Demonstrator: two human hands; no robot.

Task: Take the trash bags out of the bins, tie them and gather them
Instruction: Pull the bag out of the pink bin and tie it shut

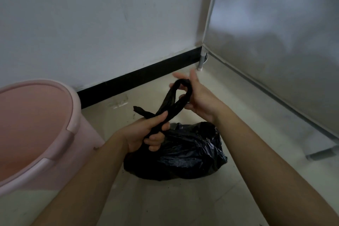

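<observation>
A full black trash bag (185,154) lies on the pale floor in front of me. Its neck is twisted into a long strand that rises from the bag and bends into a loop. My left hand (146,132) grips the twisted neck just above the bag, and the loose end pokes out to the left past my thumb. My right hand (197,97) holds the top of the loop, with the strand wound over its fingers. A pink bin (73,115) stands at the left, with no bag showing in it.
A white wall with a black skirting board (139,79) runs behind the bag. A grey fabric-sided cabinet (275,51) on a thin metal leg (201,60) closes off the right side. Bare floor lies between the bin and the cabinet.
</observation>
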